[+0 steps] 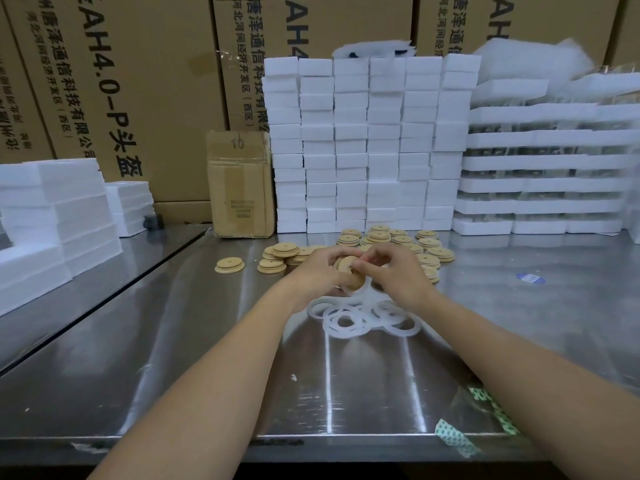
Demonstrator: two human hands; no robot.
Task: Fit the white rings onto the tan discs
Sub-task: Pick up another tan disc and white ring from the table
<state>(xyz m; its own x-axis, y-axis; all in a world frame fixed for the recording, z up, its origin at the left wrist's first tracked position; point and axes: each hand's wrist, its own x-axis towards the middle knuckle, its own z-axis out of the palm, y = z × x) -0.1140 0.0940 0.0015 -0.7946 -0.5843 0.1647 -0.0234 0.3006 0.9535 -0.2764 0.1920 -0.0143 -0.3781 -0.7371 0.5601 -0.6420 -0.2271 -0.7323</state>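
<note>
Both hands meet over the middle of the steel table (207, 341). My left hand (320, 270) grips a tan disc (351, 273) held on edge. My right hand (394, 271) pinches the same disc from the right, fingers curled over its rim. A sliver of white ring (341, 289) shows at the disc's lower edge. Several loose white rings (349, 320) lie overlapping on the table just below the hands. Beyond the hands, several tan discs (381, 237) lie in low stacks, and one disc (230, 265) sits apart at the left.
White foam blocks (367, 143) are stacked in tall columns at the back, with layered foam trays (547, 161) to the right and more foam (52, 220) at the left. A small cardboard box (240, 183) stands behind the discs. Tape scraps (457, 441) lie near the front edge.
</note>
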